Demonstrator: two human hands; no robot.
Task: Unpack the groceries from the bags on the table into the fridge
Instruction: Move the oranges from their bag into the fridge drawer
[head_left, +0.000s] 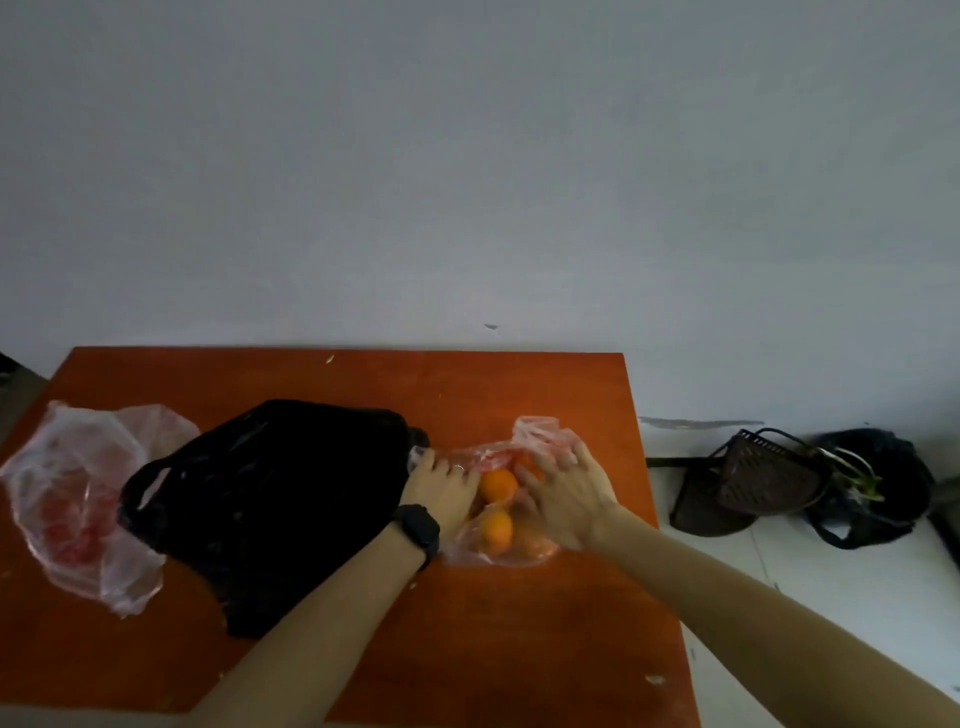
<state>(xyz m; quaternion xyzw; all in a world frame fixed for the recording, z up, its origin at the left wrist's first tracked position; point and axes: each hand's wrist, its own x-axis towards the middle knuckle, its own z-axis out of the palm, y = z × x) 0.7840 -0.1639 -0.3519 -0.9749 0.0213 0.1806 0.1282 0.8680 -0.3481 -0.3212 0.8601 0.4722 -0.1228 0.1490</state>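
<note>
Left hand (441, 491), right hand (566, 501) on orange bag (496, 530); black bag (270, 499) abuts left.

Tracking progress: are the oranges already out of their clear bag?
No: the oranges sit inside the clear bag, with the left hand and right hand on it.

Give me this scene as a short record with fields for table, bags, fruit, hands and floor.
table: orange-brown table, holding three bags
bags: black bag in the middle; clear bag of red items at left; clear bag of oranges at right
fruit: oranges, still bagged
hands: left hand on the orange bag's left side, grip unclear, watch on wrist; right hand on its right side, fingers spread
floor: baskets and a black floor bag to the right
</note>
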